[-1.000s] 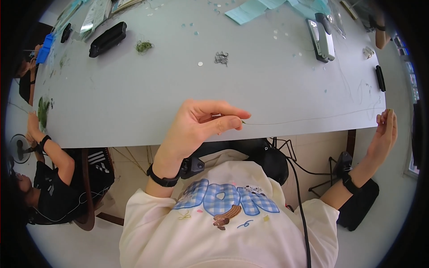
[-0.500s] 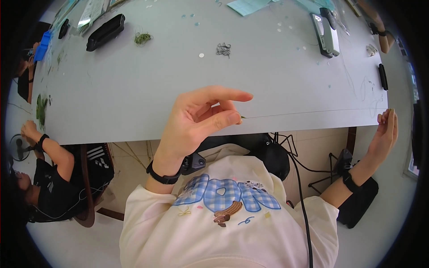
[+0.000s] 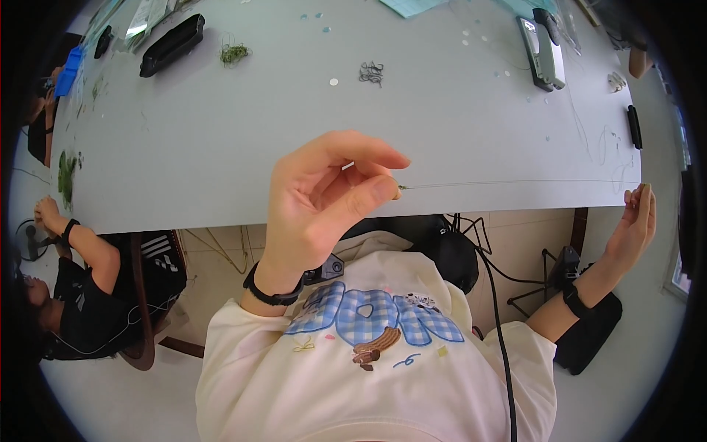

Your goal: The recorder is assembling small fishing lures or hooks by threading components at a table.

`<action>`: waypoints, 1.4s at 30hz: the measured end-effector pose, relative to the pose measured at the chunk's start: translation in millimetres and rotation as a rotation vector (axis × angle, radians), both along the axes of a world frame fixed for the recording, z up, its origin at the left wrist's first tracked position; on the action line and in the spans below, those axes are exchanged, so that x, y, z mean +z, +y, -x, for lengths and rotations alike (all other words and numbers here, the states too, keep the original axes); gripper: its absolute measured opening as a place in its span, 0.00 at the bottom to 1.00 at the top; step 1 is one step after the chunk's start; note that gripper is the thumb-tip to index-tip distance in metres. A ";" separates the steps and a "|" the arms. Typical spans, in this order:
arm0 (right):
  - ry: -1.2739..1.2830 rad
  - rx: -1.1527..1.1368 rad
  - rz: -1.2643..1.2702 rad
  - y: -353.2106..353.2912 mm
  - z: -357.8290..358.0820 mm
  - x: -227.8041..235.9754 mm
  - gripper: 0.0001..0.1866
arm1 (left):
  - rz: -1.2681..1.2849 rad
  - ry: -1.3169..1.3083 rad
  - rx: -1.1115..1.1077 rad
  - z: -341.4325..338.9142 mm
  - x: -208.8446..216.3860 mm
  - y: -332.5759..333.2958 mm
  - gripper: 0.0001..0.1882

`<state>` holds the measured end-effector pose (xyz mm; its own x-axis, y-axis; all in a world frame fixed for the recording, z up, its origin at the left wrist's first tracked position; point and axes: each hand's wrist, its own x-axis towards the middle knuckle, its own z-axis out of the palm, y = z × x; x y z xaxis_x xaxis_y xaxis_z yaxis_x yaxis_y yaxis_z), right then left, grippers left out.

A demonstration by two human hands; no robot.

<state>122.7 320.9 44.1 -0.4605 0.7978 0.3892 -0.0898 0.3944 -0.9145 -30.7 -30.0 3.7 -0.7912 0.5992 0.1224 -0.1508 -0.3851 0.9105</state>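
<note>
The wide pale grey tabletop (image 3: 221, 132) fills the upper part of my view, its near edge curving across in front of my chest. To my left a person in a black shirt (image 3: 74, 309) sits beside it, one wrist resting by the tabletop's edge. On the far left of the surface lies a long black rectangular case (image 3: 173, 44), with a small tuft of green fibre (image 3: 234, 53) just beside it. Far right lies a grey and black stapler-like tool (image 3: 541, 53), and a slim black pen-shaped object (image 3: 633, 127) sits near the right edge. A little tangle of dark wire (image 3: 371, 72) rests near the middle, with tiny pale round bits scattered around it.

Nothing lies between my hands. My left hand (image 3: 324, 199) is raised over the near edge, thumb and forefinger closed in a pinching grip on one end of a thin, pale, taut thread (image 3: 515, 183). It runs straight along the tabletop's near edge to my right hand (image 3: 635, 221), held out at the right corner; its fingertips close on the other end.
</note>
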 end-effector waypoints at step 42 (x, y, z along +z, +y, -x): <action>-0.607 -0.277 -0.741 -104.0 44.4 11.3 0.08 | 0.382 0.317 0.150 -7.0 4.6 13.9 0.02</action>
